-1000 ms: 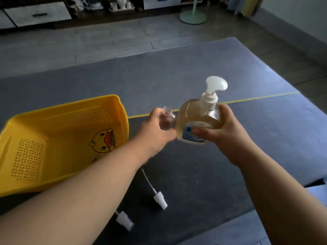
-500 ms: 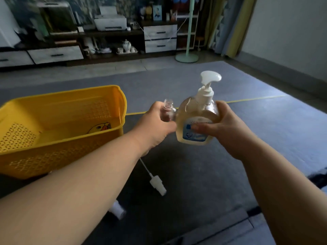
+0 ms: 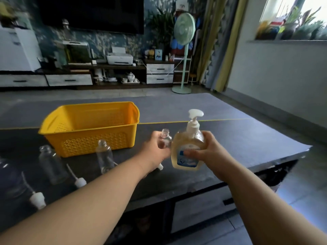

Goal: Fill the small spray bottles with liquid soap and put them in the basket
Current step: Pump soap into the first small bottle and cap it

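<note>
Left hand (image 3: 155,151): grips an uncapped small spray bottle (image 3: 165,140).
Right hand (image 3: 205,152): clamped round the soap dispenser (image 3: 188,151).
Basket (image 3: 88,128): far left on the table (image 3: 247,138).

The basket (image 3: 92,144) is glossy yellow plastic, its walls pierced with holes. Each small spray bottle (image 3: 104,157) is clear, smooth plastic, as is the soap bottle (image 3: 187,152) with its white plastic pump (image 3: 193,122); the table (image 3: 244,138) wears a matt grey covering
</note>
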The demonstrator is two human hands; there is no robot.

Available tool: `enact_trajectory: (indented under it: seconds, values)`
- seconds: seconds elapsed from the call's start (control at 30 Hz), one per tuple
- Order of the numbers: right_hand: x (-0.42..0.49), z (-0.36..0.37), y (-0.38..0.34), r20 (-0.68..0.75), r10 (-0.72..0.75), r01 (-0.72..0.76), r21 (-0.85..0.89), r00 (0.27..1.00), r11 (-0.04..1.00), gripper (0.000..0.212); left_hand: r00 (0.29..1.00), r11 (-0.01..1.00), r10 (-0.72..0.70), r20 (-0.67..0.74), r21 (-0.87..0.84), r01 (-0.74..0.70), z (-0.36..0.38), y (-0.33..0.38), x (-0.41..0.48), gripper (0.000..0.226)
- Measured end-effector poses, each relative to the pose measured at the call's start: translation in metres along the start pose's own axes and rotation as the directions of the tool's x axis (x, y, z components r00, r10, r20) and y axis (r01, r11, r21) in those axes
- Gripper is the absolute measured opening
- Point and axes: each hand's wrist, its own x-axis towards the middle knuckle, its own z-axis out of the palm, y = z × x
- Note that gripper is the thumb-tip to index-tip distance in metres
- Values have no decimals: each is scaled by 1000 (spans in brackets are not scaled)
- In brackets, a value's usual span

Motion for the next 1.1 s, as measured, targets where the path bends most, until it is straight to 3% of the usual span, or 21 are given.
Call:
enact_trajectory:
  seconds: [0.27, 0.53, 0.7, 0.8, 0.87, 1.0, 1.1]
  values:
    - [14, 7, 28, 0, 29, -29, -16, 1000, 999, 63, 998, 993, -28, -62, 112, 35, 0, -13, 0, 39]
    - [26, 0, 34, 49, 42, -40, -37, 998, 999, 73, 1000, 998, -1, -26, 70, 3, 9, -20, 7, 36]
    - [20, -8, 17, 185, 22, -35, 69, 982, 997, 104, 995, 997, 77, -59, 38, -74, 4, -10, 10, 37]
    - [19, -11, -18, -15, -60, 62, 100, 998, 993, 61, 993, 993, 109, -45, 37, -108, 3, -5, 6, 38]
    - [25, -13, -43, -75, -94, 97, 41, 993, 994, 48, 992, 993, 117, -39, 26, -116, 4, -1, 2, 37]
    - [38, -6, -75, 68, -141, 146, -73, 988, 987, 52, 989, 989, 146, -23, 37, -145, 8, 6, -2, 30]
    - [42, 2, -78, 117, -99, 126, -254, 988, 959, 37, 991, 990, 135, -5, 45, -134, 7, 9, -1, 31]
